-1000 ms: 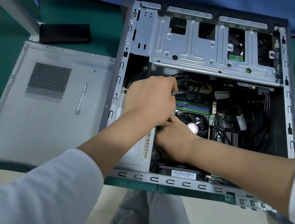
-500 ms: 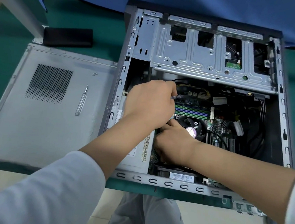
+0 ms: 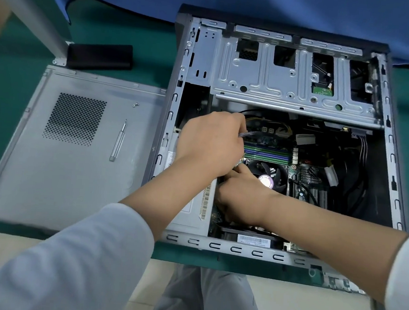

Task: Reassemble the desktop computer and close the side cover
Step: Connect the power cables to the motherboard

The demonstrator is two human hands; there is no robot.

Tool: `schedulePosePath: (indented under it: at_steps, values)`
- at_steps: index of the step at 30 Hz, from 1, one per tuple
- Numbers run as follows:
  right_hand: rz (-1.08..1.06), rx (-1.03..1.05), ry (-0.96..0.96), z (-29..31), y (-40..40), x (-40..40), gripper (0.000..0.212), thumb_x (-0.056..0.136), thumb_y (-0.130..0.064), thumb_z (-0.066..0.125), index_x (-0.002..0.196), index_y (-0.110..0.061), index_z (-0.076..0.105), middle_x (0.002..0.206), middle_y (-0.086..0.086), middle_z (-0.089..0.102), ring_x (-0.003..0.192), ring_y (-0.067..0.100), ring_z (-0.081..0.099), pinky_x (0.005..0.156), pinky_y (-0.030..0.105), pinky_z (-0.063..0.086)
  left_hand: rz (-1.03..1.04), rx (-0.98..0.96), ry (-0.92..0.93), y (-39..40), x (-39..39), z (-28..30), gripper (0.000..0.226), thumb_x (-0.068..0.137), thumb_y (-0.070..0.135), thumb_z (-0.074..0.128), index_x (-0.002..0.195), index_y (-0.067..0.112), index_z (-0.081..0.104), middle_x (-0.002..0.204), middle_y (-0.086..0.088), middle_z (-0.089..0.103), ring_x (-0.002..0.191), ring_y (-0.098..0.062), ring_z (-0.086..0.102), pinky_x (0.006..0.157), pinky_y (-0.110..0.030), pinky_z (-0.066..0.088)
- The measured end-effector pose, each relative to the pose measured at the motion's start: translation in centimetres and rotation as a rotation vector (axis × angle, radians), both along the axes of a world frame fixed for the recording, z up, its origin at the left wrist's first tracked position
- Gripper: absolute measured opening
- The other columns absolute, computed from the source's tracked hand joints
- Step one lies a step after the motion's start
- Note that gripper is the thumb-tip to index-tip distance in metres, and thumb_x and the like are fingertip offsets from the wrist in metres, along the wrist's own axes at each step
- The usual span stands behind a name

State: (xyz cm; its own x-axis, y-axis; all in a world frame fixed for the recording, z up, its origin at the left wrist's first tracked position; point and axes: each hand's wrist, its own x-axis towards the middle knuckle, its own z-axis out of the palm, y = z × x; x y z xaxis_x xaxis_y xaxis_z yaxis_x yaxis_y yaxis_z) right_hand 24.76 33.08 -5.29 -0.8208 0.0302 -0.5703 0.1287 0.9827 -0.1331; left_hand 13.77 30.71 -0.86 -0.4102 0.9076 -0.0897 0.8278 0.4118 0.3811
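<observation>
Both hands inside open computer case [image 3: 392, 155].
Left hand [image 3: 209, 143] pinching braided cable [image 3: 249, 134]; right hand [image 3: 241, 199] curled by fan [image 3: 268, 175], grip unclear.

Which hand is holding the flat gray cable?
The left hand: the flat gray cable runs out of its grip. The right hand works lower, beside the CPU fan.
</observation>
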Motion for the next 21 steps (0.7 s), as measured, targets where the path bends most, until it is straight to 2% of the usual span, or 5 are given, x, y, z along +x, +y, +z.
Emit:
schedulePosePath:
  at_steps: [4,8,12,17,21]
  values:
    - [0.058,-0.119,0.081,0.3,0.9,1.1,0.016,0.087,-0.026,0.058,0.098,-0.022,0.069,0.105,-0.005,0.06,0.11,0.02,0.043,0.094,0.036,0.025,0.012,0.008,0.002,-0.1,-0.2,-0.1,0.023,0.084,0.021,0.052,0.099,0.034,0.064,0.088,0.011,0.065,0.069,-0.014,0.046,0.052,-0.025,0.028]
    - [-0.229,-0.362,0.37,2.3,1.2,2.2,0.025,0.08,-0.003,0.062,0.102,-0.01,0.07,0.108,0.011,0.059,0.103,0.029,0.053,0.088,0.038,0.043,0.029,0.023,-0.01,-0.1,-0.1,-0.1,0.022,0.083,0.024,0.052,0.096,0.035,0.064,0.089,0.01,0.067,0.07,-0.016,0.048,0.057,-0.026,0.03]
    - [-0.478,-0.223,0.511,3.9,3.3,6.5,0.016,0.082,-0.007,0.067,0.096,-0.013,0.072,0.09,0.005,0.058,0.092,0.027,0.05,0.084,0.032,0.038,0.035,0.034,-0.056,-0.2,-0.1,0.3,0.02,0.084,0.027,0.053,0.097,0.039,0.064,0.091,0.012,0.068,0.076,-0.015,0.06,0.057,-0.026,0.042]
    - [-0.91,-0.029,0.348,3.0,4.9,12.3,0.034,0.09,-0.01,0.058,0.124,-0.013,0.058,0.116,0.007,0.05,0.115,0.028,0.046,0.099,0.032,0.037,0.037,0.063,-0.19,-0.5,0.0,0.9,0.022,0.081,0.029,0.05,0.087,0.044,0.065,0.078,0.022,0.067,0.064,-0.004,0.059,0.051,-0.021,0.039]
    - [-0.876,0.156,0.267,1.8,4.0,12.8,0.039,0.086,-0.005,0.054,0.125,-0.008,0.052,0.119,0.011,0.049,0.114,0.03,0.044,0.089,0.038,0.045,0.043,0.055,-0.252,-0.8,0.2,1.2,0.026,0.079,0.027,0.046,0.078,0.045,0.065,0.07,0.027,0.066,0.071,-0.001,0.065,0.065,-0.026,0.052]
